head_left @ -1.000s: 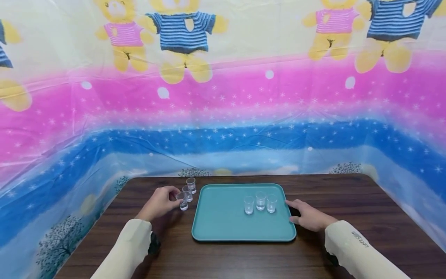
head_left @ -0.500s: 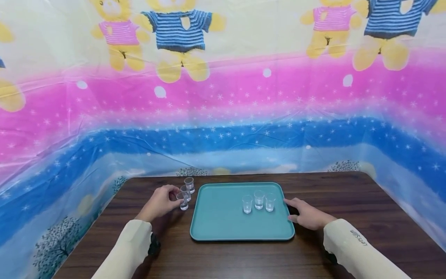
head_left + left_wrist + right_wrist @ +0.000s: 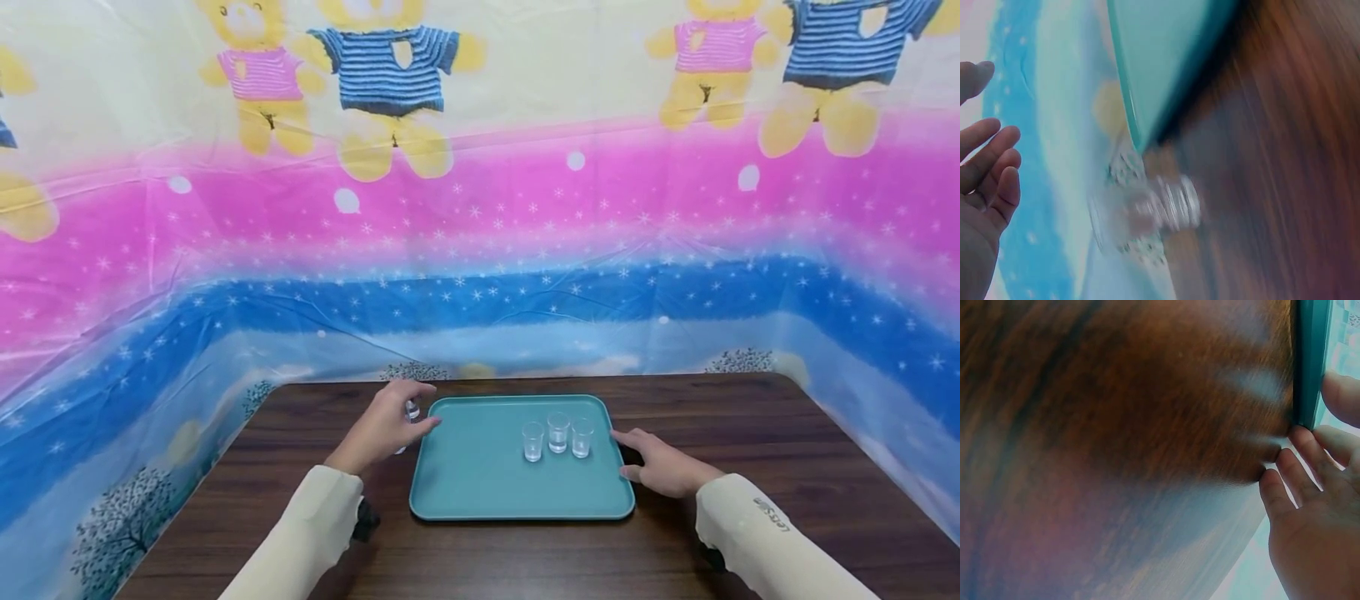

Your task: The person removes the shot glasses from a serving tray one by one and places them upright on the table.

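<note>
My left hand (image 3: pixel 384 428) hovers by the tray's left edge with thumb and fingers spread. Nothing sits between its fingers (image 3: pixel 1007 187) in the left wrist view. Behind it a clear shot glass (image 3: pixel 412 410) shows partly on the table; the rest of that row is mostly hidden. The left wrist view has one blurred shot glass (image 3: pixel 1147 212) near the tray corner. My right hand (image 3: pixel 663 463) touches the right rim of the green tray (image 3: pixel 480 493) with extended fingers. Three clear shot glasses (image 3: pixel 557 435) stand upright on the tray's right half.
The tray lies on a dark wooden table (image 3: pixel 480 558), whose back edge meets a printed cloth backdrop (image 3: pixel 480 300) with bears. A dark wrist device (image 3: pixel 366 521) sits under the left sleeve.
My left hand was by the front glass of the left row; it has moved right and slightly back, its fingers now spread. My right hand stays at the rim.
</note>
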`<state>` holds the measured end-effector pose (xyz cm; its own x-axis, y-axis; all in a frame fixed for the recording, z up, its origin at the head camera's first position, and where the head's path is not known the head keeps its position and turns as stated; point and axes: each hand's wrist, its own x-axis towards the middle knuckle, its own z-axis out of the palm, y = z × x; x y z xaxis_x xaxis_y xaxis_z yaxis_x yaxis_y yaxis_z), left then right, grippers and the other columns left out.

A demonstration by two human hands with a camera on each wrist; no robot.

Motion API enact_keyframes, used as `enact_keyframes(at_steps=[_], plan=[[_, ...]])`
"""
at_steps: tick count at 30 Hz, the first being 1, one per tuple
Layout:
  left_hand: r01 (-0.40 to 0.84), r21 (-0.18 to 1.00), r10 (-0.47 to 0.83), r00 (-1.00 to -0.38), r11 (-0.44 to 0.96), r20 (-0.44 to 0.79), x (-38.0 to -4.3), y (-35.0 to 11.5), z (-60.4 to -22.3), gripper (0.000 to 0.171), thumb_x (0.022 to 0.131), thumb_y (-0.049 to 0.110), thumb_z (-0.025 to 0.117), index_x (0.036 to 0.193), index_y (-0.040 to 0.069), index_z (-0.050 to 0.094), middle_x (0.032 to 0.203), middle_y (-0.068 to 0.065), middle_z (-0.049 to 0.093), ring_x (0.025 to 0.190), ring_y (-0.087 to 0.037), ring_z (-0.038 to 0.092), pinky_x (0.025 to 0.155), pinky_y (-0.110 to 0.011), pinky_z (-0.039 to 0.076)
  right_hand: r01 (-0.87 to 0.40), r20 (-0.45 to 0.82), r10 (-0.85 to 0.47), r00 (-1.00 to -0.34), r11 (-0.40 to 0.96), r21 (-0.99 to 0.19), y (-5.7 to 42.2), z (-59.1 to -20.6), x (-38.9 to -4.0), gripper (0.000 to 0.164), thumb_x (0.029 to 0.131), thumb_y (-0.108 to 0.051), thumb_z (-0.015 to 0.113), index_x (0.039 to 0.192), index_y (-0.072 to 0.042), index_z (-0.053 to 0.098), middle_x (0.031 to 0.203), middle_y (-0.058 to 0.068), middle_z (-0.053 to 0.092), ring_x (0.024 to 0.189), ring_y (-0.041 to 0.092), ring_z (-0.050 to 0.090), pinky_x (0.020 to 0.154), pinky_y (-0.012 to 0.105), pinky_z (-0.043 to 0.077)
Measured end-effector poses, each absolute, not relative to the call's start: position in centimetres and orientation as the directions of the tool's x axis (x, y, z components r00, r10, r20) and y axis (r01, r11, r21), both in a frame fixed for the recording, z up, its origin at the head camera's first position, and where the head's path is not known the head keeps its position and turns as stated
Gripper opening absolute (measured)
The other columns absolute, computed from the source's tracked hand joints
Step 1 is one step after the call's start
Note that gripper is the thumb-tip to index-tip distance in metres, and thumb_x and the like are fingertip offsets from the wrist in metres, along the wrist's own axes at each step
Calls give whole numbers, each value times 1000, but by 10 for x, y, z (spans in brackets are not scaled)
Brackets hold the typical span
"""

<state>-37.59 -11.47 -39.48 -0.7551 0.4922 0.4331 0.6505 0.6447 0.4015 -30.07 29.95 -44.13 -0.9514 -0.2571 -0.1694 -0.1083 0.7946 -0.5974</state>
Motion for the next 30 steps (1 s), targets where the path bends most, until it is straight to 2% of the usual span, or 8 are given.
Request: enact_keyframes(at_steps=[6, 10, 17, 22, 30], plan=[[727, 351, 578, -684, 590, 445, -371, -81, -391, 39, 83, 22, 75, 118, 9, 64, 110, -4, 60, 96, -19, 53, 76, -38, 47, -132, -146, -267, -953, 795, -592, 302, -442, -300, 60, 95, -15, 57, 148, -4, 30, 146, 30, 22, 131, 48, 24, 97, 63, 28], [761, 350, 623, -649, 547, 437, -369, -61, -392, 40, 82, 22, 75, 118, 8, 63, 108, -5, 60, 93, -21, 53, 74, -36, 47, -136, -141, -266, -954, 799, -586, 302, -443, -300, 60, 96, -15, 57, 148, -4, 30, 145, 29, 24, 131, 47, 25, 97, 62, 29], [725, 432, 667, -678, 537, 308, -367, -35, -394, 47, 85, 25, 73, 125, 8, 57, 113, -7, 57, 97, -24, 54, 77, -36, 47, -139, -135, -264, -955, 802, -581, 302, -445, -301, 60, 96, -16, 57, 148, -5, 30, 146, 29, 24, 132, 46, 25, 97, 62, 29], [725, 409, 706, -670, 554, 230, -370, -16, -400, 48, 85, 28, 72, 126, 7, 57, 111, -6, 58, 96, -21, 55, 77, -33, 47, -149, -126, -271, -954, 797, -586, 303, -445, -302, 59, 96, -15, 57, 148, -5, 30, 145, 27, 26, 131, 45, 27, 97, 60, 30], [714, 382, 708, -681, 587, 187, -370, 5, -408, 43, 85, 29, 72, 121, 8, 61, 103, -3, 58, 90, -16, 55, 71, -30, 46, -142, -135, -274, -952, 790, -597, 303, -442, -300, 59, 96, -15, 56, 148, -4, 30, 145, 28, 25, 131, 46, 26, 97, 61, 30]])
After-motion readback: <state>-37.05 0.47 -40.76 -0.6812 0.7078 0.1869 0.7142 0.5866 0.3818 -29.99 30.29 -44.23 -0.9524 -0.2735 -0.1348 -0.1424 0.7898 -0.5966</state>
